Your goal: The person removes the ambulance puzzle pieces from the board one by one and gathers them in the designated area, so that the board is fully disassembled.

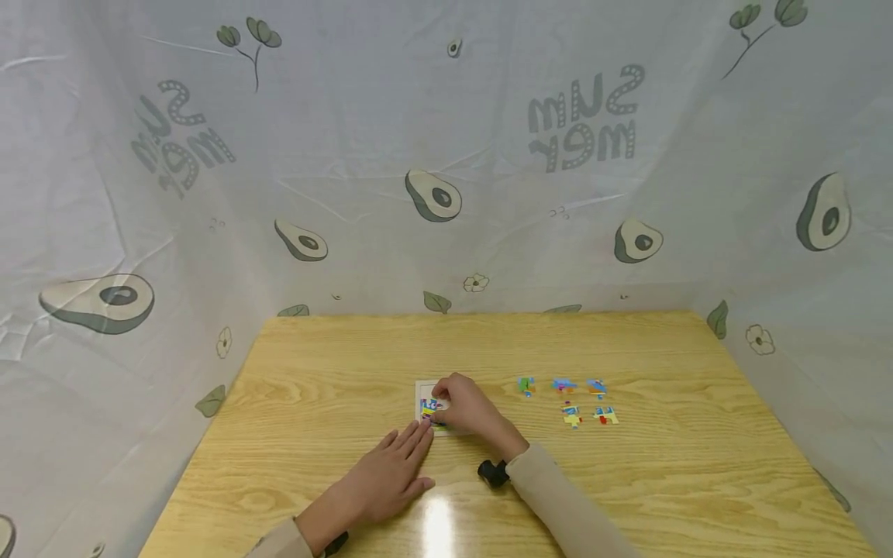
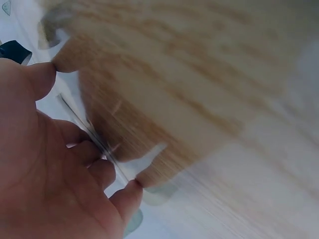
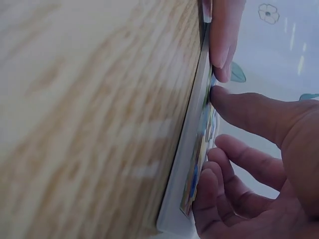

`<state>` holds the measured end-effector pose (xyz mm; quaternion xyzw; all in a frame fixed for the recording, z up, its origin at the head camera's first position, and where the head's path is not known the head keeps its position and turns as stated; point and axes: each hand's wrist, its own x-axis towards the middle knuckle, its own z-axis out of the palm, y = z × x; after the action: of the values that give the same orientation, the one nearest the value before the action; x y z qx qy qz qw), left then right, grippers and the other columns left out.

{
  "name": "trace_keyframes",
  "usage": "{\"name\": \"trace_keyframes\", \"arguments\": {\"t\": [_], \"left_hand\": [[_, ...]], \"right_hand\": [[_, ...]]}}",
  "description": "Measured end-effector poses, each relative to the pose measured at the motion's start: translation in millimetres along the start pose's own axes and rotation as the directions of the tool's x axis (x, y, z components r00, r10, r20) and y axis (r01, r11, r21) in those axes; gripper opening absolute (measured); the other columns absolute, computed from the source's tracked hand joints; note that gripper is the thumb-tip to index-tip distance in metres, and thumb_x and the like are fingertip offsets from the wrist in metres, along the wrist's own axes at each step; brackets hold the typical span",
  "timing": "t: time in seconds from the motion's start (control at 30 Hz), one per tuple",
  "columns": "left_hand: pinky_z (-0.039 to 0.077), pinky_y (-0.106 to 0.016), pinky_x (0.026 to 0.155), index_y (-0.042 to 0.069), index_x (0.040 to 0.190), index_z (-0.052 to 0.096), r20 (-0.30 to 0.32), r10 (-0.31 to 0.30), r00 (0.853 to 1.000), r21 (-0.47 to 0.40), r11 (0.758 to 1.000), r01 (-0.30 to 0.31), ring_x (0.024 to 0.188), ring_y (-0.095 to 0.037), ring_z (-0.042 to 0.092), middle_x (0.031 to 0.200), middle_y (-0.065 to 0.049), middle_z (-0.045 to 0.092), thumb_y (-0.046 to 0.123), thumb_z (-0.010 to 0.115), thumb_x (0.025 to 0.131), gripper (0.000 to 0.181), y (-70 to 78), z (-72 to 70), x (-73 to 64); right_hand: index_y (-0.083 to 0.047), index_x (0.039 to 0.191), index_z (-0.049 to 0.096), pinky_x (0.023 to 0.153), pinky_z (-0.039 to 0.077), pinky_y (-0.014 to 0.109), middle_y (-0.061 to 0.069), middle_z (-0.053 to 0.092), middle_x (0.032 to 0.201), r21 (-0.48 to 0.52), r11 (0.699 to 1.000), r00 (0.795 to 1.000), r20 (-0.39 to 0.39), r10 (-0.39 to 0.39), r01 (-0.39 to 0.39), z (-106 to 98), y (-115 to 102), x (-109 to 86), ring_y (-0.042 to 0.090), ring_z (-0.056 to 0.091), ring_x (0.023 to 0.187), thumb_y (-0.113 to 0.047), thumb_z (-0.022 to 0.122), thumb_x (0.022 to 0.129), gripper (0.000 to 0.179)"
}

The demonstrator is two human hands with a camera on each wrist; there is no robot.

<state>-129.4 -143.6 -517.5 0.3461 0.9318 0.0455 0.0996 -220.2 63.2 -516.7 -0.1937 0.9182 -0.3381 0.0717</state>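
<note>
A small white puzzle tray (image 1: 418, 394) lies on the table, partly filled with colourful jigsaw pieces (image 1: 428, 406). My right hand (image 1: 473, 407) is over it, fingers curled down, thumb and fingertips on a jigsaw piece (image 3: 202, 142); the fingers hide much of it. In the right wrist view the tray's edge (image 3: 174, 184) shows below the pieces. My left hand (image 1: 392, 474) lies palm down with fingers stretched, its fingertips (image 3: 222, 55) at the tray's near left corner. The left wrist view shows this hand (image 2: 65, 169) against the tabletop.
Several loose jigsaw pieces lie right of the tray: a green one (image 1: 526, 385), blue ones (image 1: 596, 387) and yellow ones (image 1: 572, 417) in two rows. A black wrist device (image 1: 494, 473) is at the right sleeve (image 1: 551, 496). A printed cloth (image 1: 363, 232) hangs around the wooden table (image 1: 335, 364).
</note>
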Motion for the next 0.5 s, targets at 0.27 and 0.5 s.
{"name": "trace_keyframes", "arguments": {"t": [0.27,0.5], "left_hand": [[0.035,-0.052,0.129,0.006,0.166,0.029,0.004,-0.002,1.0,0.035,0.999,0.001,0.163,-0.027,0.027,0.176,-0.01,0.024,0.05,0.041,0.112,0.072,0.5,1.0,2.4],[0.039,-0.052,0.126,0.004,0.165,0.033,-0.002,0.003,1.0,0.073,0.997,-0.002,0.161,-0.029,0.032,0.174,-0.012,0.03,0.05,0.044,0.111,0.072,4.1,-2.1,2.6]], "right_hand": [[-0.004,0.105,0.076,0.084,0.054,0.037,0.007,0.068,0.102,0.015,0.999,1.0,0.007,0.028,-0.028,-0.9,0.8,1.2,0.016,0.059,0.092,-0.016,0.088,0.086,0.026],[-0.005,0.103,0.075,0.082,0.052,0.035,0.006,0.066,0.101,0.046,0.998,0.999,0.022,0.037,-0.038,-1.3,1.0,1.0,0.015,0.056,0.09,-0.014,0.087,0.086,0.023]]}}
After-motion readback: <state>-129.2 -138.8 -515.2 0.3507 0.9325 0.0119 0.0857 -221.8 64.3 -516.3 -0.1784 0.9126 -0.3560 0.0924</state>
